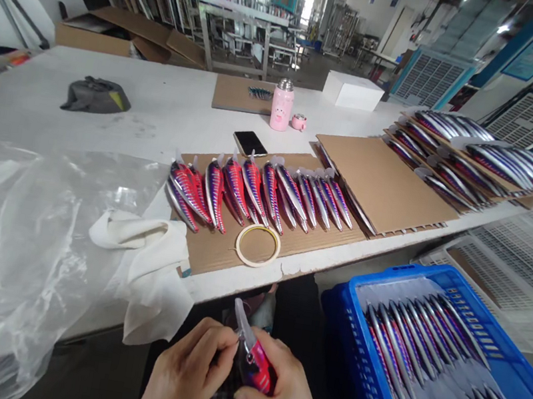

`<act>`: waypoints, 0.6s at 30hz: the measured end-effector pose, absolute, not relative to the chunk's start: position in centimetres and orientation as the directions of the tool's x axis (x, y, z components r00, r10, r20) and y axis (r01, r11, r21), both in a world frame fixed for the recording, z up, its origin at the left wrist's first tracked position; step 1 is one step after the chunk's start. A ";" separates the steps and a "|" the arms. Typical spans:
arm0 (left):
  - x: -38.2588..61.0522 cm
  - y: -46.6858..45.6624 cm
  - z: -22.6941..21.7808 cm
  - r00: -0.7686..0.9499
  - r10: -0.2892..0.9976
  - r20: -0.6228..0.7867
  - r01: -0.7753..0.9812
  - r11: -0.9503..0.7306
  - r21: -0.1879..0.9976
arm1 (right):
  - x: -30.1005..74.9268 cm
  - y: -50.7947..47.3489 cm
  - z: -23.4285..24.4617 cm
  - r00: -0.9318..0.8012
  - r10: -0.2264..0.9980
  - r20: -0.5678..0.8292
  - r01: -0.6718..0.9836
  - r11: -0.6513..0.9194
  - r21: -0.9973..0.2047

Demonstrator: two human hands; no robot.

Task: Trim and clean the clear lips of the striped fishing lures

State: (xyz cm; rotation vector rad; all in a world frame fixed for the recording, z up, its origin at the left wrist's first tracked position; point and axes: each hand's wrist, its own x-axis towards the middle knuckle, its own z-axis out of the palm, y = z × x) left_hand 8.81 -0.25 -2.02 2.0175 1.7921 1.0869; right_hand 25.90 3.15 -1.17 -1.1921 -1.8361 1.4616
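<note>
Below the table edge, both my hands hold one red and purple fishing lure (252,358) with a clear lip pointing up. My right hand (285,398) wraps around its body from the right. My left hand (190,376) pinches at its front end, fingers closed. On the table ahead, a row of several similar lures (257,193) lies on a cardboard sheet (218,246). A ring of pale tape (258,245) rests on the same sheet. A blue crate (359,315) at my right holds several more lures in rows.
White cloth (154,269) and crumpled clear plastic (12,240) lie at the left. A phone (250,143), pink bottle (282,105), bare cardboard (380,184) and stacked trays of lures (475,158) sit further back. A dark rag (95,95) and white box (352,91) are beyond.
</note>
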 end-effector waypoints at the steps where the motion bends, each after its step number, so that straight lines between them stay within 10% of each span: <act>1: 8.7 -0.2 -2.0 -0.024 0.933 0.359 0.754 -0.219 0.619 | 25.9 3.2 -1.1 -0.486 0.864 -0.134 0.329 0.038 -0.944; 18: 7.2 0.9 -0.7 0.177 0.940 0.291 0.660 -0.333 0.673 | 26.2 3.7 0.2 -0.532 0.836 -0.135 0.311 0.045 -0.949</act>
